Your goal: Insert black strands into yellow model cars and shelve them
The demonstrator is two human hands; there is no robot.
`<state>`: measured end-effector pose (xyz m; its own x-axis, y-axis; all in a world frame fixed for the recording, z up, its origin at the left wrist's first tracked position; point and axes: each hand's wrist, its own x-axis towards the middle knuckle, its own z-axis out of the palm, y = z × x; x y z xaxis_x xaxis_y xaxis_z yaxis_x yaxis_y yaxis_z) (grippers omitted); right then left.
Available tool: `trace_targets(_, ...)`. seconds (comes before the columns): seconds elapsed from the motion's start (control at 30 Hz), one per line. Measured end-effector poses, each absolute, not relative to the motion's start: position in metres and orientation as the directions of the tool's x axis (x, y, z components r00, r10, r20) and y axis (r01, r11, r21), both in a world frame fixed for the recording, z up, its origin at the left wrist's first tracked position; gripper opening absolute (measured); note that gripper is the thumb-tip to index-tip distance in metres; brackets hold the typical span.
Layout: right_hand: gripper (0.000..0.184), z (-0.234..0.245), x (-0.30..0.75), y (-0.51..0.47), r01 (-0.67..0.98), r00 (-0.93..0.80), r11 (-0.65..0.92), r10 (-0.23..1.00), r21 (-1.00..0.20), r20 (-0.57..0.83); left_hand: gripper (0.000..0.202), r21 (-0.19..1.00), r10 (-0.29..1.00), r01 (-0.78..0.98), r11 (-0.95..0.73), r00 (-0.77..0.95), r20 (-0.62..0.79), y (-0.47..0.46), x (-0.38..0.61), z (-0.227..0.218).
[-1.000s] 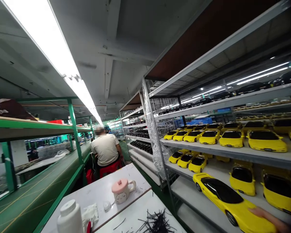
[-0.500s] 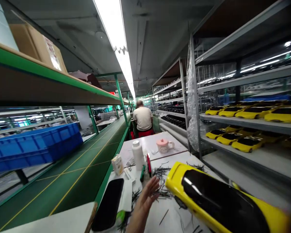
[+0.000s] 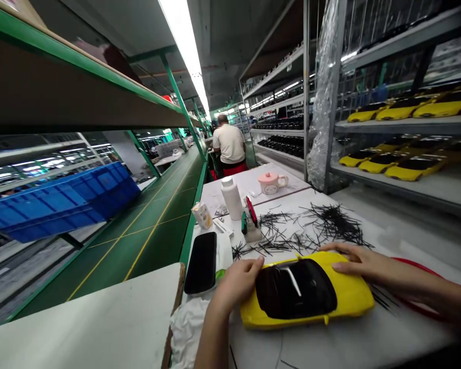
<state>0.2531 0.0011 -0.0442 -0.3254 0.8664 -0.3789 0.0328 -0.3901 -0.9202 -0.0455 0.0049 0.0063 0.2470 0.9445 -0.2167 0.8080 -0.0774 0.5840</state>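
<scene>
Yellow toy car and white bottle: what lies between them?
In the head view, thin black sticks and a stand lie between the yellow toy car and white bottle.

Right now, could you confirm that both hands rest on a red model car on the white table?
The head view shows the model car is yellow, not red; the left hand and right hand rest on it, on the white table.

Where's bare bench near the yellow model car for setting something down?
Bare white bench lies right of the pile of thin black strands, above the red cord. Another patch sits between the white plastic bottle and the pink-lidded mug. It's crowded left of the yellow model car, around the black smartphone.
</scene>
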Motion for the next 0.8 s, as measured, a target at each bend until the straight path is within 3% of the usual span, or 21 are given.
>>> trace_targets(0.13,0.062,-0.050,0.265,0.002,0.283,-0.250,-0.169,0.938,-0.944,-0.242,0.058,0.489,0.926,0.836,-0.249,0.353,-0.132,-0.010,-0.022,0.012)
trace_targets(0.27,0.051,-0.044,0.273,-0.012,0.488,-0.206,0.113,0.979,-0.865,0.012,0.083,0.425,0.854,0.812,-0.399,0.498,-0.151,-0.022,-0.002,0.012)
trace_targets(0.4,0.034,-0.044,0.254,-0.041,0.604,-0.276,0.376,0.926,-0.703,0.258,0.102,0.357,0.836,0.836,-0.416,0.506,-0.213,-0.020,-0.004,0.010)
trace_targets(0.5,0.048,-0.057,0.219,-0.057,0.594,-0.355,0.599,0.794,-0.538,0.493,0.112,0.340,0.837,0.844,-0.415,0.501,-0.221,-0.018,-0.010,0.011)
trace_targets(0.57,0.055,-0.069,0.198,-0.061,0.608,-0.338,0.649,0.733,-0.458,0.590,0.115,0.325,0.842,0.852,-0.410,0.491,-0.225,-0.019,-0.010,0.013)
trace_targets(0.67,0.057,-0.080,0.186,-0.059,0.592,-0.345,0.704,0.662,-0.393,0.666,0.120,0.313,0.854,0.873,-0.373,0.455,-0.252,-0.023,-0.009,0.017)
trace_targets(0.8,0.055,-0.079,0.194,-0.052,0.504,-0.429,0.773,0.611,-0.385,0.665,0.125,0.357,0.845,0.878,-0.320,0.435,-0.310,-0.027,-0.012,0.019)
